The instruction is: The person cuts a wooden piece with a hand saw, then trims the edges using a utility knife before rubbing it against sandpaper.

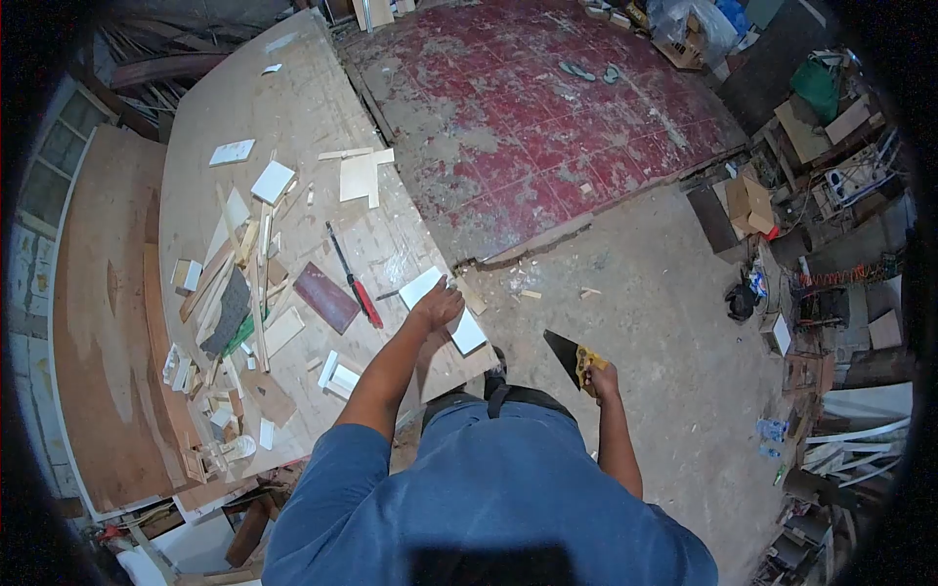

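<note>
My left hand [440, 305] presses on a white board [469, 338] at the table's right corner, its fingers bent over the board; the fingertips are hard to make out. In my right hand [603, 379] is a handsaw [564, 354], gripped by its yellow handle and held out over the floor, apart from the board. Left of the board lies a long thin tool with a red and black handle [365, 303]. A flat dark-red piece [327, 298] rests beside that tool. Closer to my left forearm sits a small white piece [339, 376].
The wooden table [293, 107] carries wood strips [256, 283], white offcuts [273, 182] and a grey sheet [228, 308]. A raised red floor [547, 107] begins past the table, with a broken edge. Boxes [749, 204] and clutter line the right side.
</note>
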The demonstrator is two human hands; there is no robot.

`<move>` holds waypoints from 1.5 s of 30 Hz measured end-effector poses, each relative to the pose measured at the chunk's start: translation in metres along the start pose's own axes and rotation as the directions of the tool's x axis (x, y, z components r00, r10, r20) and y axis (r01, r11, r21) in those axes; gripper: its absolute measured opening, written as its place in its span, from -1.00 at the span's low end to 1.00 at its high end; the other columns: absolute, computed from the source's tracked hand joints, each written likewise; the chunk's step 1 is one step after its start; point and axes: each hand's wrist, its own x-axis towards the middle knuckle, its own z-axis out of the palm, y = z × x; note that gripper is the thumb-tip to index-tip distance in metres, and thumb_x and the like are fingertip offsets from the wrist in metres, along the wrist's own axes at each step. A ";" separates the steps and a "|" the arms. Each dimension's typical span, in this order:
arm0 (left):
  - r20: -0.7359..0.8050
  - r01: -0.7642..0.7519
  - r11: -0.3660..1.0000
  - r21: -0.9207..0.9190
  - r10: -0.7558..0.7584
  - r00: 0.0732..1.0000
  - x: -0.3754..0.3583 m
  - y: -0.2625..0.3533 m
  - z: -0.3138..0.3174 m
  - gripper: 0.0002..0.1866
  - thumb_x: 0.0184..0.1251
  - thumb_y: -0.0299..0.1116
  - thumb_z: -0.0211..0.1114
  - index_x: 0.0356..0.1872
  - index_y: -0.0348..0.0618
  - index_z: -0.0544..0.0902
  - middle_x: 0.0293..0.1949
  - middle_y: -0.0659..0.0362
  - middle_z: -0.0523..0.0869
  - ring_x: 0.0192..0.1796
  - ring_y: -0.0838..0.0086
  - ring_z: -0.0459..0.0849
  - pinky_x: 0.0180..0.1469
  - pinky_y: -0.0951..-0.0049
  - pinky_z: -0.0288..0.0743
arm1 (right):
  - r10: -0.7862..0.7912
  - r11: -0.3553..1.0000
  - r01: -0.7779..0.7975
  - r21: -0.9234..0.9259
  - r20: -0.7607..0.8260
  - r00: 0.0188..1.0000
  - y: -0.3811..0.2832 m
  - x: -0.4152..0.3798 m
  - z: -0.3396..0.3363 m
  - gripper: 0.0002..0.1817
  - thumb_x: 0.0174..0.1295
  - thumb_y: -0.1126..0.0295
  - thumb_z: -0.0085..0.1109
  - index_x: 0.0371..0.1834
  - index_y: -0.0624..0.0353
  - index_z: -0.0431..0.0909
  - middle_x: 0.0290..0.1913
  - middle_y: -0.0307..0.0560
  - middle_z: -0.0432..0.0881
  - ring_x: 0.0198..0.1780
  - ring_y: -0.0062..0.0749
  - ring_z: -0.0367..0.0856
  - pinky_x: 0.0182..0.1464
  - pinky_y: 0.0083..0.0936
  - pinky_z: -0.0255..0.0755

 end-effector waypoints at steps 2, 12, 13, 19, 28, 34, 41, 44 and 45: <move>-0.058 0.029 0.997 -0.071 -0.033 0.998 -0.012 0.001 -0.052 -0.47 0.13 -0.14 0.36 0.07 -0.23 0.51 0.05 0.01 0.63 0.20 0.08 0.57 0.41 -0.12 0.17 | -0.032 0.999 0.032 -0.010 0.013 0.999 -0.004 0.016 -0.007 -0.93 0.25 0.51 0.08 -0.28 0.28 0.52 -0.52 -0.14 0.59 -0.58 -0.49 0.55 -0.55 -0.48 0.42; -0.102 0.462 0.375 -0.804 -0.852 0.514 0.000 0.019 -0.122 -0.11 -0.15 0.26 0.52 -0.02 -0.39 0.51 -0.12 -0.19 0.69 0.00 -0.05 0.67 0.03 0.08 0.58 | -0.142 0.978 0.136 -0.160 -0.024 0.990 -0.055 0.016 -0.015 -0.84 0.17 0.45 0.15 -0.23 0.28 0.54 -0.44 -0.12 0.62 -0.48 -0.42 0.59 -0.44 -0.43 0.47; 0.091 0.564 0.216 -0.797 -0.881 0.465 -0.001 0.021 -0.111 -0.09 -0.13 0.32 0.49 -0.02 -0.39 0.53 -0.10 -0.20 0.69 0.00 -0.04 0.69 0.03 0.08 0.58 | -0.143 0.969 0.137 -0.203 -0.017 0.990 -0.059 0.018 -0.014 -0.83 0.16 0.43 0.17 -0.24 0.29 0.54 -0.47 -0.12 0.62 -0.50 -0.42 0.59 -0.45 -0.43 0.46; 0.547 0.769 -0.112 -0.630 -0.767 0.336 -0.027 0.059 -0.045 -0.06 -0.08 0.39 0.42 -0.01 -0.41 0.58 -0.05 -0.21 0.69 0.04 0.01 0.70 0.10 0.16 0.59 | -0.152 0.980 0.156 -0.121 0.040 0.988 -0.059 0.030 -0.002 -0.84 0.16 0.43 0.16 -0.26 0.29 0.55 -0.47 -0.11 0.62 -0.50 -0.39 0.59 -0.45 -0.41 0.47; 0.350 0.727 0.060 -0.684 -0.847 0.400 -0.060 0.119 -0.052 0.05 0.07 0.03 0.48 0.39 -0.48 0.11 0.17 -0.30 0.46 0.16 -0.10 0.55 0.19 0.09 0.51 | -0.240 0.944 0.270 -0.189 0.165 0.957 -0.082 0.039 0.040 -0.81 0.18 0.43 0.13 -0.21 0.31 0.57 -0.40 -0.08 0.64 -0.47 -0.39 0.61 -0.42 -0.41 0.50; 0.241 0.612 0.147 -0.777 -0.829 0.505 -0.072 0.158 -0.043 0.06 0.04 -0.07 0.52 0.37 -0.53 0.07 0.14 -0.32 0.42 0.17 -0.15 0.50 0.21 0.06 0.47 | -0.066 0.987 0.019 0.159 0.297 0.953 -0.113 0.006 0.070 -0.84 0.21 0.56 -0.01 -0.20 0.39 0.50 -0.41 -0.05 0.61 -0.53 -0.38 0.61 -0.49 -0.49 0.52; 0.176 0.665 0.324 -0.673 -0.803 0.570 -0.070 0.171 -0.045 -0.05 0.07 -0.03 0.50 0.31 -0.48 0.20 0.09 -0.22 0.45 0.08 -0.06 0.56 0.10 0.11 0.56 | -0.222 0.967 0.156 0.202 0.361 0.906 -0.123 -0.015 0.088 -0.89 0.23 0.61 -0.04 -0.19 0.31 0.42 -0.47 -0.08 0.58 -0.60 -0.47 0.52 -0.54 -0.55 0.45; 0.161 0.647 0.346 -0.680 -0.790 0.591 -0.075 0.168 -0.040 -0.06 0.06 -0.01 0.50 0.31 -0.43 0.23 0.08 -0.19 0.46 0.06 -0.04 0.57 0.07 0.13 0.58 | -0.265 0.961 0.205 0.187 0.396 0.879 -0.128 -0.027 0.088 -0.88 0.23 0.62 -0.04 -0.17 0.29 0.36 -0.49 -0.09 0.55 -0.61 -0.49 0.49 -0.58 -0.56 0.40; 0.141 0.631 0.362 -0.686 -0.785 0.603 -0.076 0.167 -0.037 -0.05 0.04 0.00 0.51 0.31 -0.41 0.24 0.08 -0.17 0.46 0.05 -0.03 0.58 0.06 0.13 0.59 | -0.293 0.955 0.246 0.164 0.399 0.869 -0.129 -0.029 0.088 -0.89 0.24 0.62 -0.05 -0.18 0.28 0.35 -0.51 -0.10 0.54 -0.62 -0.50 0.48 -0.59 -0.57 0.37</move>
